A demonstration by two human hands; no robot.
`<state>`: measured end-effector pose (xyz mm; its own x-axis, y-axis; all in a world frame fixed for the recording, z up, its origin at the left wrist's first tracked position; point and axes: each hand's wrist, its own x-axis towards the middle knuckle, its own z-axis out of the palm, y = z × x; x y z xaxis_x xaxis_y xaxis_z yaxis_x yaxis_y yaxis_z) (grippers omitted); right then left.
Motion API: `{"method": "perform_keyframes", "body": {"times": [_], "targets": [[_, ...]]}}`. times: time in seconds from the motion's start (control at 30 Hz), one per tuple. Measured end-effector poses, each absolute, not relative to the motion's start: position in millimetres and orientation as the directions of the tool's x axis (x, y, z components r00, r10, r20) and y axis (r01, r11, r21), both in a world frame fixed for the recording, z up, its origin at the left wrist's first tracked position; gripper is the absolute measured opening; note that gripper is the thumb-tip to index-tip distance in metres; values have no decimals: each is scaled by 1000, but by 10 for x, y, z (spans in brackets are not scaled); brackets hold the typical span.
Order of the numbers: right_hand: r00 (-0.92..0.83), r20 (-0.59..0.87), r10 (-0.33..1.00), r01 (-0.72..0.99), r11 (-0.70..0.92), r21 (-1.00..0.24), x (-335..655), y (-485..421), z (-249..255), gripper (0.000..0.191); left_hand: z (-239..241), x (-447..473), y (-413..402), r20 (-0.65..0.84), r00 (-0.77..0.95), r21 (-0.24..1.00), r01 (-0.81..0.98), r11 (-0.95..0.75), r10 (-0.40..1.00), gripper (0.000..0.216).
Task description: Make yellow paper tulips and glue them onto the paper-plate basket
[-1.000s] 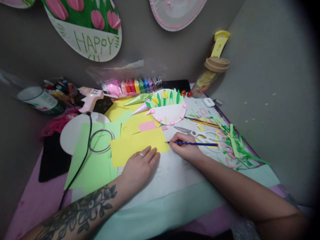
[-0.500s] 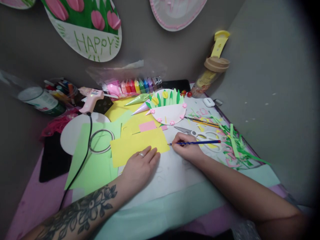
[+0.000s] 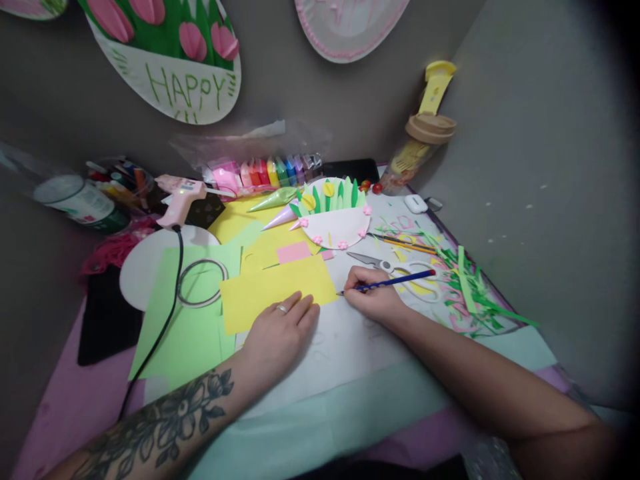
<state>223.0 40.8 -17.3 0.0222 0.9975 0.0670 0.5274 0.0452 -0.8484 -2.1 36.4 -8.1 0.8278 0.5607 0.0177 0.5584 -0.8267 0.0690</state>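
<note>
My left hand (image 3: 283, 330) lies flat with fingers stretched out on the near edge of a yellow paper sheet (image 3: 273, 290), pressing it to the table. My right hand (image 3: 373, 297) is closed round a blue pencil (image 3: 395, 281) with a red end; the pencil's tip rests at the sheet's right corner. White-handled scissors (image 3: 400, 268) lie just beyond my right hand. A small pink paper piece (image 3: 294, 252) sits behind the yellow sheet.
A light green sheet (image 3: 187, 313) with a ring (image 3: 201, 281) lies left, crossed by the glue gun's (image 3: 177, 197) black cord. A paper-plate flower craft (image 3: 333, 220), clay sticks (image 3: 273, 172), a tin (image 3: 80, 200), a bottle (image 3: 425, 143) and green paper scraps (image 3: 470, 290) surround the work area.
The pencil's tip has slid a little down and right along the sheet's corner, and its red end has tilted upward. My left hand has stayed put.
</note>
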Motion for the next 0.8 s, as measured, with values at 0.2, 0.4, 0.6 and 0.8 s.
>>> {"method": "perform_keyframes", "body": {"times": [0.2,0.4,0.6,0.8], "targets": [[4,51,999,507,42,-861,2242,405,-186,7,-74,-19,360,9,828,66,559,-827,561,36],[-18,40,999,485,44,-873,2238,405,-166,7,-66,-14,360,15,828,34,560,-828,561,35],[-60,42,997,489,66,-870,2231,399,-157,7,-63,-15,360,35,829,30,558,-829,559,34],[-78,49,996,501,82,-862,2220,390,-162,8,-61,-15,355,8,827,26,562,-827,562,35]]}}
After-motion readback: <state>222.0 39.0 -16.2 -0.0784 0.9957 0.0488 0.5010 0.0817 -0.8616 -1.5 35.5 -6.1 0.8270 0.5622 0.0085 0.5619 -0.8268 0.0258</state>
